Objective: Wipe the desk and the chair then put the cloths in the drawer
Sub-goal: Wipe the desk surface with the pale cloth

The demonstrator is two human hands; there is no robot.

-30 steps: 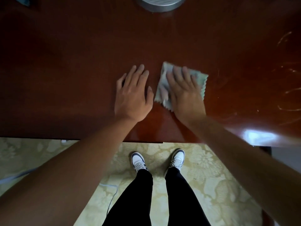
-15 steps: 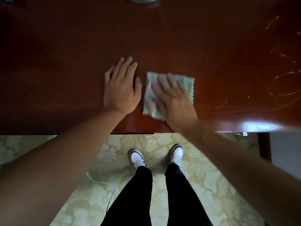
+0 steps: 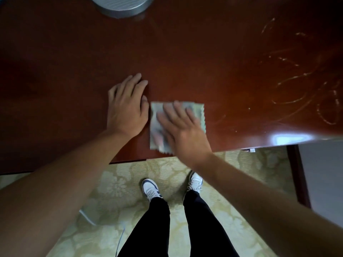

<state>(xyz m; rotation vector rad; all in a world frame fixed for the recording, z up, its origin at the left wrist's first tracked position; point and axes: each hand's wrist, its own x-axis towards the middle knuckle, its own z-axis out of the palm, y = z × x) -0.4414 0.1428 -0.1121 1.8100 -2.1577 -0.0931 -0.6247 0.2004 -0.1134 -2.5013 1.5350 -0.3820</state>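
Cloth is lying flat near the front edge of the dark red table, pinned under the right hand, whose straight fingers are pressing it down, blurred with wiping. Left hand is resting flat on the bare wood just beside it, holding nothing. Judging by the pale streaks at right, wiping is underway. Chair and drawer are not showing. Grey round object is getting cut off at top.

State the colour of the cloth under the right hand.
Pale green cloth, zigzag-edged, seen in the head view.
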